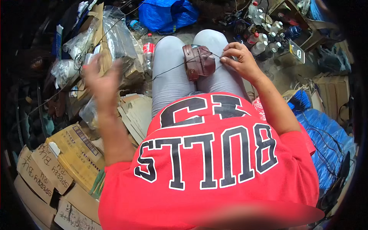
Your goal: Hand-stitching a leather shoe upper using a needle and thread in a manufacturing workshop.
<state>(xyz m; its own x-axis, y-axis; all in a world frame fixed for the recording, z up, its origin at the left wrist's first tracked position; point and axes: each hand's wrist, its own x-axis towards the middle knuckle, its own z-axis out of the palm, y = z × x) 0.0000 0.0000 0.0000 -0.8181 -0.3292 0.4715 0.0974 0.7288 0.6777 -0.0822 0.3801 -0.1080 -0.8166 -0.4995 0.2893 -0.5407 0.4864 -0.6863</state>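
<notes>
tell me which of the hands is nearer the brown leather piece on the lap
Right. The right hand is just right of the brown leather piece, close to its edge; the left hand, blurred, is well off to its left.

Left hand (102, 76), one; right hand (241, 61), one; brown leather piece (204, 65), one; grey-trousered knees (168, 50), two; red shirt (214, 197), one; red-labelled bottle (148, 48) near left knee, one; bottles (259, 47) clustered at right, dozen or more, too crowded for me to count exactly; large blue plastic bundles (165, 15), two; yellow carton (74, 153), one
</notes>
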